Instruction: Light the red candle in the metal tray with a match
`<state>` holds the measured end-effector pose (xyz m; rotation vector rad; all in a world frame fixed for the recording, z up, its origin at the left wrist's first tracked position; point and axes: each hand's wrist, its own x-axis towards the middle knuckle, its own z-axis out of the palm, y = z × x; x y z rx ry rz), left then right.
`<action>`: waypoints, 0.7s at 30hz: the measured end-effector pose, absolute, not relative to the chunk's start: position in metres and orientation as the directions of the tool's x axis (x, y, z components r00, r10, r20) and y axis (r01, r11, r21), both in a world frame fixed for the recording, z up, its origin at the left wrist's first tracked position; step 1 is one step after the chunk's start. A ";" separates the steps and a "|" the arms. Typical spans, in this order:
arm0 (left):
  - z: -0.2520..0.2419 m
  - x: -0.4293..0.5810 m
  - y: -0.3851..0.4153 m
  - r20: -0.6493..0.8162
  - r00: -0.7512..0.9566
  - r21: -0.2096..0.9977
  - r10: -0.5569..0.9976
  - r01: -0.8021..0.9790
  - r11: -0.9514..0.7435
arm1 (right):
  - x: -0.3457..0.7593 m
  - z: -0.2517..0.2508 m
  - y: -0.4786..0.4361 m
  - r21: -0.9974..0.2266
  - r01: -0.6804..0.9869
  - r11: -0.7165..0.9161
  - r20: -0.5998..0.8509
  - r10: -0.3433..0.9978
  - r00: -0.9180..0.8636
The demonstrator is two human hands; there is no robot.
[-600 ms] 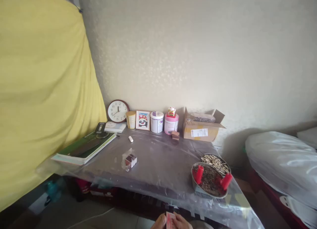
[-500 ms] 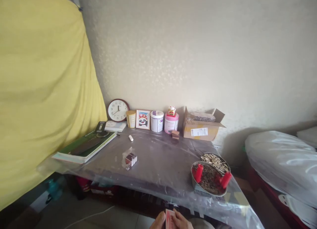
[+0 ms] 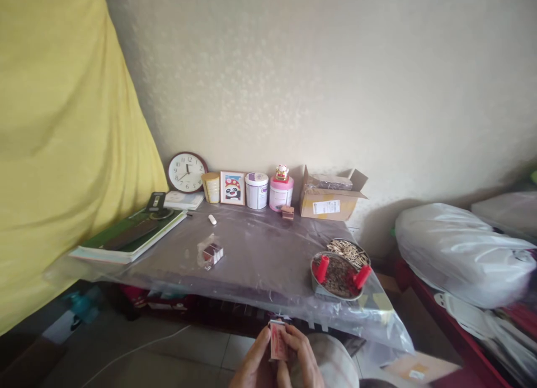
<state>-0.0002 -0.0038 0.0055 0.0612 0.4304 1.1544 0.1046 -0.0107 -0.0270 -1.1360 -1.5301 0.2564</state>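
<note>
Low in the head view, my left hand and my right hand close together around a small red and white box, held upright between the fingers, in front of the table's near edge. On the table, covered in clear plastic sheet, a metal tray holds two red candles and dark bits, with a pile of small sticks behind it. A small wrapped packet of boxes lies left of centre.
Along the wall stand a clock, a cup, a panda picture, two tins and an open cardboard box. A green book lies at left by a yellow curtain. White plastic bags fill the right.
The view has tilted down and shifted right, so the table sits higher and further left. Both hands with the small box have come up into view.
</note>
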 end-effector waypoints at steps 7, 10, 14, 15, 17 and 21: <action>0.010 -0.005 -0.010 -0.256 0.491 0.044 0.833 -0.855 0.517 | 0.098 -0.014 -0.020 -0.751 0.497 0.435 0.561 0.817 0.134; 0.010 -0.005 -0.012 -0.212 0.512 -0.013 0.833 -0.853 0.521 | 0.098 -0.014 -0.020 -0.763 0.476 0.437 0.554 0.822 0.133; 0.010 -0.003 -0.013 -0.178 0.523 -0.010 0.834 -0.848 0.530 | 0.098 -0.013 -0.019 -0.770 0.467 0.435 0.550 0.824 0.138; 0.010 -0.003 -0.014 -0.171 0.520 -0.001 0.837 -0.850 0.527 | 0.097 -0.013 -0.019 -0.766 0.476 0.433 0.552 0.822 0.140; 0.011 -0.003 -0.014 -0.175 0.510 0.014 0.842 -0.854 0.520 | 0.097 -0.014 -0.019 -0.755 0.498 0.427 0.556 0.820 0.139; 0.011 -0.006 -0.013 -0.206 0.515 0.018 0.832 -0.848 0.529 | 0.103 -0.008 -0.019 -0.756 0.497 0.425 0.529 0.844 0.083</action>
